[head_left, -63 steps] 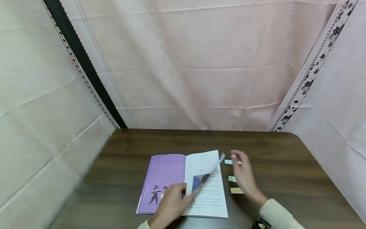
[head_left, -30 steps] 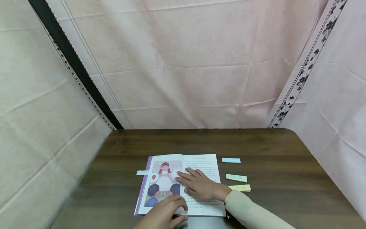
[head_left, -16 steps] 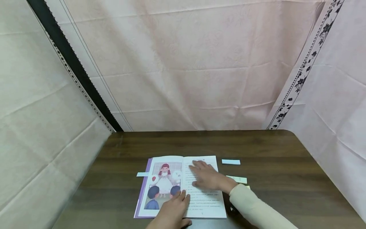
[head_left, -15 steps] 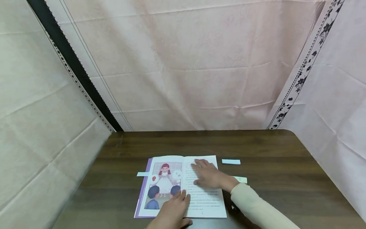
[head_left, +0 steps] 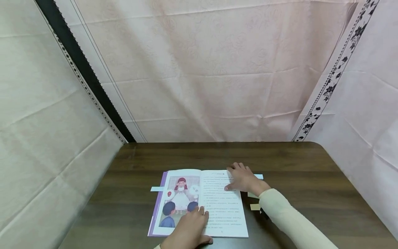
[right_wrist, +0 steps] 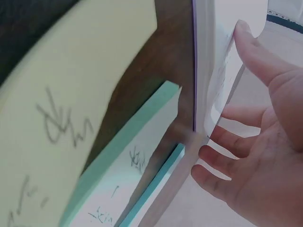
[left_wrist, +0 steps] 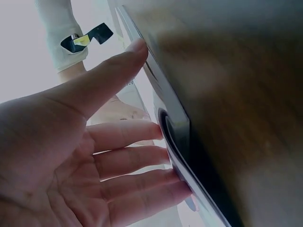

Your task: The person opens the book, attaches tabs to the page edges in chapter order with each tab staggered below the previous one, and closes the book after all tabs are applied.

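Flanking book [head_left: 199, 202]: sticky pads [head_left: 255, 206].

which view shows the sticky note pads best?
Right wrist: the sticky note pads fill the frame, yellow, green and blue, scribbles legible. Head view shows only slivers beside the right hand, mostly hidden by its sleeve. Left wrist shows none.
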Demonstrator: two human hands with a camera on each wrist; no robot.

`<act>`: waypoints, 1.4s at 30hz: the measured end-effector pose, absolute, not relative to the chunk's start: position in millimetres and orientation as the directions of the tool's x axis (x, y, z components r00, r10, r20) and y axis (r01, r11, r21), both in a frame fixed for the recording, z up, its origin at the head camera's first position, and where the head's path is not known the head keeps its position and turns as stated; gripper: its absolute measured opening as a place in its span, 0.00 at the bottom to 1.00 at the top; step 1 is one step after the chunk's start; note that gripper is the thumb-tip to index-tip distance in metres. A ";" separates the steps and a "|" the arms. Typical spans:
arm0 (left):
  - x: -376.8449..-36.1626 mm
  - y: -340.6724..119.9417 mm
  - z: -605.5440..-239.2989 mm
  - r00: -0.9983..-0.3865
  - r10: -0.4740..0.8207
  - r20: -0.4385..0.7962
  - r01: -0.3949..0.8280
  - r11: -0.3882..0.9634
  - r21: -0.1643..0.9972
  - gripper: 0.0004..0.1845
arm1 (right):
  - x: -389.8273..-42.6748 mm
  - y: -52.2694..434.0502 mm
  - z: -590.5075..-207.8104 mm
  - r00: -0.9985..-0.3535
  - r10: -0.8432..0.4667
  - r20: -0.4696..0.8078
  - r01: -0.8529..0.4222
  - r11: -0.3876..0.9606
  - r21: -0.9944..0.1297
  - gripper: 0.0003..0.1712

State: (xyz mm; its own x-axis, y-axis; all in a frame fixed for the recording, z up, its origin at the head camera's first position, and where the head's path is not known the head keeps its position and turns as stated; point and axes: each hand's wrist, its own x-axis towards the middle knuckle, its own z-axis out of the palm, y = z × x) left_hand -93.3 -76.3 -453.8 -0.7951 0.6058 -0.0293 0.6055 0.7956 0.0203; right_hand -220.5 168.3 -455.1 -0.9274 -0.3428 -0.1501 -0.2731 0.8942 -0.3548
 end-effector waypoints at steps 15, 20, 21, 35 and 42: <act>-93.4 -74.9 -451.1 -0.809 0.585 -0.051 0.584 0.811 0.041 0.33 | -202.0 155.3 -458.5 -0.932 -0.362 -0.033 -0.353 0.923 -0.153 0.43; -94.9 -78.5 -449.2 -0.812 0.582 -0.042 0.576 0.811 0.105 0.32 | -205.8 158.2 -466.0 -0.955 -0.296 -0.014 -0.273 0.897 -0.349 0.49; -97.9 -78.8 -447.4 -0.814 0.577 -0.058 0.567 0.813 0.128 0.33 | -207.1 159.4 -466.3 -0.962 -0.274 -0.012 -0.244 0.873 -0.422 0.51; -163.4 -62.4 -446.6 -0.874 0.434 -0.219 0.069 0.557 0.827 0.44 | -142.4 145.4 -458.8 -0.937 -0.326 -0.124 0.085 0.132 -0.988 0.43; -160.2 -58.4 -454.2 -0.869 0.409 -0.277 -0.184 0.251 0.950 0.48 | -120.4 122.4 -465.7 -0.833 -0.549 -0.075 -0.049 0.208 -0.977 0.37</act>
State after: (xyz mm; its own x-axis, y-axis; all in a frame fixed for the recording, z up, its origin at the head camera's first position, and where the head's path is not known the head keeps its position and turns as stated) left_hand -160.2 -58.4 -454.2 -0.8694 0.4095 -0.2766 -0.1844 0.2505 0.9504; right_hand -120.4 122.4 -465.7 -0.8327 -0.5487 -0.0747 -0.0492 0.2078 -0.9769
